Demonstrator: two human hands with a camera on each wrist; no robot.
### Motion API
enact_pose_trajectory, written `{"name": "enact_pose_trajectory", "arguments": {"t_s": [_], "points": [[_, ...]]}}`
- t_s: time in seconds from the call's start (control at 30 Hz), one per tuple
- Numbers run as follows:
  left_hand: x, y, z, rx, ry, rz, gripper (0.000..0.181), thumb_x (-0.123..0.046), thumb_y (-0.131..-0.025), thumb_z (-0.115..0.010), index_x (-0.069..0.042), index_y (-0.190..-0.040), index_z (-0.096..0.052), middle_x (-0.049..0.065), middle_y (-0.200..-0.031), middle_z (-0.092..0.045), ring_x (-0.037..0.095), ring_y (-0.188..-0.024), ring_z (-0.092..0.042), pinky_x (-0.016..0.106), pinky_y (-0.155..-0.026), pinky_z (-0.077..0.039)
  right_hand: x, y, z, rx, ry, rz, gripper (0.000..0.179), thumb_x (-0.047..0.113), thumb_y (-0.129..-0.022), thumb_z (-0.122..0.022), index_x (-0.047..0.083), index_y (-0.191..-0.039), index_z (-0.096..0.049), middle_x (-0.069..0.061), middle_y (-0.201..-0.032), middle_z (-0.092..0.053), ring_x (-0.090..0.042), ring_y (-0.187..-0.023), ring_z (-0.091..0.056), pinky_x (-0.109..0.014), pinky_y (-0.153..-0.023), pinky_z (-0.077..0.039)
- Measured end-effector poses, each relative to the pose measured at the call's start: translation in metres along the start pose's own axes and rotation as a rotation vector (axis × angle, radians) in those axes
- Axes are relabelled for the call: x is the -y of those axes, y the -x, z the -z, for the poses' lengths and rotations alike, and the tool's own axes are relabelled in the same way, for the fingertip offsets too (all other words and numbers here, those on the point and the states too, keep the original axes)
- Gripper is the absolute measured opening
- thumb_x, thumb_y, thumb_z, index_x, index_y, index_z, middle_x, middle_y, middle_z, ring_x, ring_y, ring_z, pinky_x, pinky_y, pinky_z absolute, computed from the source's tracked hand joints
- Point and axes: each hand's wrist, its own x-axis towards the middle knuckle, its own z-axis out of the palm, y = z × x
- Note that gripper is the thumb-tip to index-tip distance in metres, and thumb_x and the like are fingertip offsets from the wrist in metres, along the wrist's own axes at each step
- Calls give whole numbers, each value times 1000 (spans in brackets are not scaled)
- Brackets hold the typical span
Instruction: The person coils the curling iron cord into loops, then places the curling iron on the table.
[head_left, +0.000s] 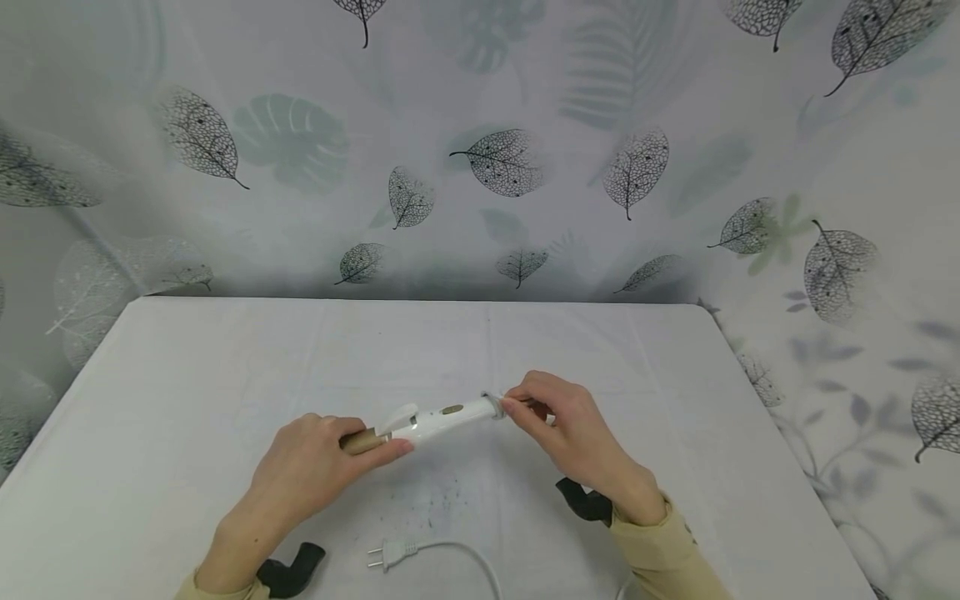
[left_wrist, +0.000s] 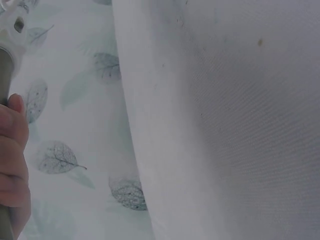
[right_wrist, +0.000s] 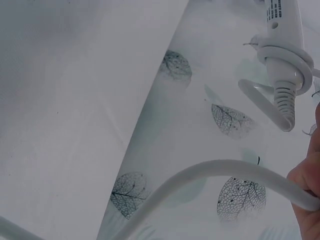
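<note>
1. Plug (head_left: 393,550), two-pin, with white cord (right_wrist: 220,167): lay on the desk (head_left: 225,358), nearest the person.
2. Left hand (head_left: 311,467): fingers curled round the beige barrel (head_left: 362,442) of a curling iron (head_left: 431,425), held tilted above the desk.
3. Right hand (head_left: 564,422): fingers pinched the cord just beside the handle's tail, which one loop encircled. Step, apparently: cord-wrapping; next move seemingly called for another turn, barrel steady.
4. Leaf-print backdrop (head_left: 300,229): hung beyond.
</note>
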Motion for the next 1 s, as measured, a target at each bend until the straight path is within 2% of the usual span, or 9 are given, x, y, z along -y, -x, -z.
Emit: {"name": "enact_pose_trajectory", "arguments": {"t_s": [0.17,0.3,0.5,0.8,1.0], "points": [[1,0,0,-34,-2,-3,50,-68,-81,-68,-20,-70,-65,-10,-53,-42,8,-52,-40,25,-50,-34,0,-1,-3,9,19,-12,6,7,-95,-68,12,-96,-70,10,-78,-51,-1,-65,-42,-18,-55,-36],[1,-1,0,-20,6,15,51,-69,-81,-67,-18,-72,-65,-9,-53,-39,9,-51,-38,25,-48,-32,0,0,-4,23,18,-19,8,7,-96,-66,14,-98,-70,10,-77,-49,-2,-66,-41,-19,-55,-34],[2,-2,0,-36,-7,33,56,-70,-81,-66,-18,-66,-55,-9,-57,-25,7,-50,-27,25,-47,-24,0,0,-4,36,-18,-40,12,5,-97,-64,11,-105,-71,8,-79,-52,-2,-65,-40,-18,-55,-35],[1,-3,0,-77,3,83,59,-73,-81,-65,-16,-66,-54,-8,-57,-25,9,-50,-29,25,-47,-25,-1,0,-2,30,-78,-128,14,8,-100,-60,11,-108,-71,-1,-82,-59,-2,-60,-40,-19,-53,-36],[0,-2,-1,-105,6,89,58,-71,-81,-67,-16,-66,-55,-8,-55,-28,9,-49,-29,26,-46,-24,-2,0,-3,20,-62,-132,14,7,-100,-60,11,-107,-71,7,-81,-57,-3,-61,-43,-21,-53,-38]]}}
